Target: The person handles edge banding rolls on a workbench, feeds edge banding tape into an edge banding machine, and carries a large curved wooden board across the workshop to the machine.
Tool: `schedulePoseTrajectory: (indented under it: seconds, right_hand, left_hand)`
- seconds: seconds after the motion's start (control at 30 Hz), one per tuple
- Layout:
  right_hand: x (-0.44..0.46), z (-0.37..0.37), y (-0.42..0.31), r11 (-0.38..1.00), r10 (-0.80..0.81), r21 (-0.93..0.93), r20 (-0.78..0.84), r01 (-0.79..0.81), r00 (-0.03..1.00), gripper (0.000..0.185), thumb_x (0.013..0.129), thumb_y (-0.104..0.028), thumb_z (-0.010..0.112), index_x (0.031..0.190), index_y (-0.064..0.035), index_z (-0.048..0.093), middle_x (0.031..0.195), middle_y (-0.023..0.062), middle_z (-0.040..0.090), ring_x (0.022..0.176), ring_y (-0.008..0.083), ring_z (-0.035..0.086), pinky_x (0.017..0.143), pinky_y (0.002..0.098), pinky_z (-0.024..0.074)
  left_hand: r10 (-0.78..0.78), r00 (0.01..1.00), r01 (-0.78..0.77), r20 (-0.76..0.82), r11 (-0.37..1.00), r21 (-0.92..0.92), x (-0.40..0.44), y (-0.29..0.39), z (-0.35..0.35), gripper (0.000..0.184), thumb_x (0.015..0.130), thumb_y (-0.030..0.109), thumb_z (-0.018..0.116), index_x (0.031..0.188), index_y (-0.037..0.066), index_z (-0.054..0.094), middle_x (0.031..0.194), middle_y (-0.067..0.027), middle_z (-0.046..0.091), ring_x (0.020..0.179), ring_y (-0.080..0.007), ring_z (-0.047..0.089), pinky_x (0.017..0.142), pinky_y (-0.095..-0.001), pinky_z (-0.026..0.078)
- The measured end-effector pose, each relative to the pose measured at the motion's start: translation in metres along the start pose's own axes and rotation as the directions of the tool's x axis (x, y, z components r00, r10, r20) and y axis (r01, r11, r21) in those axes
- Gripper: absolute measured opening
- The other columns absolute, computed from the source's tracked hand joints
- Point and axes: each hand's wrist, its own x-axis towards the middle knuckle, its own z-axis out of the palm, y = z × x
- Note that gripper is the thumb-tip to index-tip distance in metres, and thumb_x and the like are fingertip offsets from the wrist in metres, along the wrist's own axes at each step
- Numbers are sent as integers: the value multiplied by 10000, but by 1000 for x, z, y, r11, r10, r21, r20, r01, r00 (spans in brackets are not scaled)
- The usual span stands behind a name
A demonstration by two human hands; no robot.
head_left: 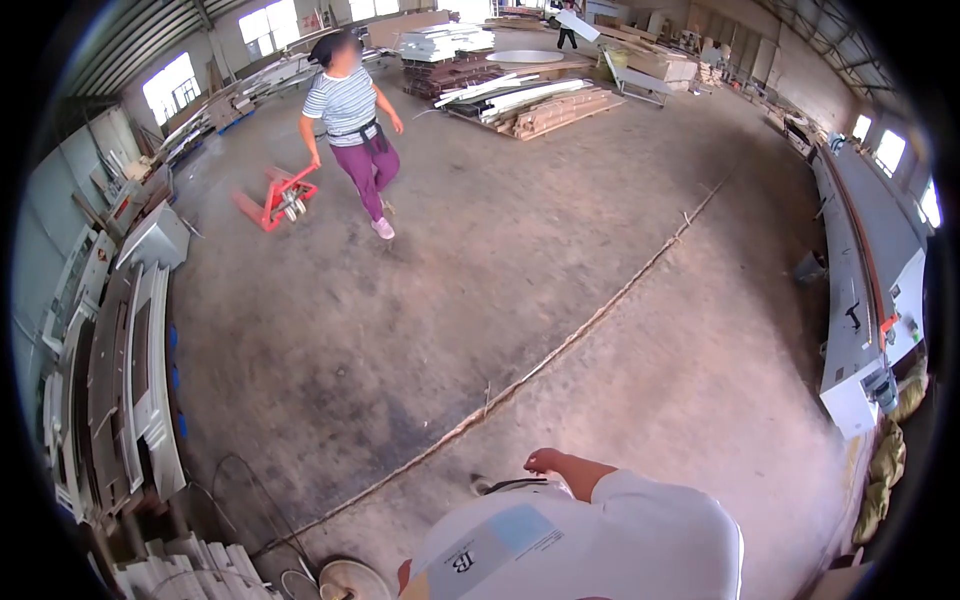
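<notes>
My right hand (543, 460) is in front of my white shirt (620, 545), low in the head view. Its fingers look loosely curled, and I see nothing in them. Below it, a dark and pale shape, perhaps part of my shoe (483, 485), shows against the concrete floor (640, 390). Only a sliver of skin, likely my left hand (404, 574), appears at the shirt's left edge; its fingers are hidden. At upper left, a person (345, 110) in a striped top and purple trousers walks, one hand on the handle of a red pallet truck (272, 205).
A long crack (570, 340) crosses the floor. Stacked boards (560, 108) lie at the back. Panels (140, 380) line the left, and a long workbench (860, 260) the right. A round lid-like object (352, 580) and cables are at lower left. Another person (567, 35) carries a white panel far off.
</notes>
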Motion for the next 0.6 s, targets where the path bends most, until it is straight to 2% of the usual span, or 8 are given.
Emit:
schedulePoseTrajectory:
  seconds: [0.1,0.2,0.3,0.4,0.47,0.5,0.57,0.6]
  right_hand:
    - [20,-30,2,991,-12,131,-87,23,996,416,931,-408,532,1045,-75,754,983,90,766,846,231,729,820,379,555]
    - [25,-57,6,956,58,291,-120,-21,991,392,930,-424,640,1105,-87,737,1015,69,764,856,184,750,764,346,580]
    - [14,-69,18,945,95,324,-146,-43,985,393,932,-423,637,1115,-87,730,1024,72,762,851,186,747,727,336,577]
    - [12,-58,47,913,212,370,-79,-169,974,368,950,-399,612,1092,-82,734,1002,67,761,835,175,743,690,324,571]
    - [19,-37,93,992,-108,-72,-127,99,986,349,917,-358,632,1117,-82,709,979,42,751,823,213,725,718,362,570]
    - [24,-27,113,928,-265,-295,-91,228,960,347,901,-337,642,1130,-83,696,968,30,747,817,232,716,732,381,569]
    - [27,-13,135,998,39,-55,16,-38,999,351,869,-308,683,1147,-94,679,1020,15,726,914,216,702,778,372,567]
    - [23,-12,140,991,58,-123,30,-54,998,340,880,-295,671,1162,-107,668,1055,11,720,965,211,693,805,373,563]
  left_hand:
    - [42,999,-42,8,999,-3,37,39,-1,297,933,375,603,1059,164,771,1027,-121,751,932,-315,714,817,-405,558]
    - [89,996,-89,26,996,6,74,72,-5,299,929,384,605,1056,171,772,1029,-120,750,943,-320,712,824,-410,557]
    - [139,988,-141,59,990,25,111,94,-15,300,925,392,606,1054,178,774,1032,-119,749,954,-326,709,830,-414,555]
    - [194,977,-197,86,980,28,144,109,-31,302,921,400,607,1051,185,775,1035,-118,748,965,-332,706,837,-418,553]
    - [233,968,-233,91,972,-20,167,126,-48,296,911,400,619,1043,186,776,1032,-116,749,971,-334,705,835,-419,553]
    - [203,970,-209,135,978,29,182,138,-55,281,902,381,632,1037,179,774,1028,-119,749,968,-333,707,824,-420,556]
    - [129,967,-159,218,979,128,204,153,-72,253,883,343,658,1025,166,770,1020,-125,751,963,-332,711,800,-421,561]
    - [213,951,-256,224,950,181,211,155,-80,239,883,318,656,1017,153,767,988,-122,754,933,-317,717,770,-415,565]
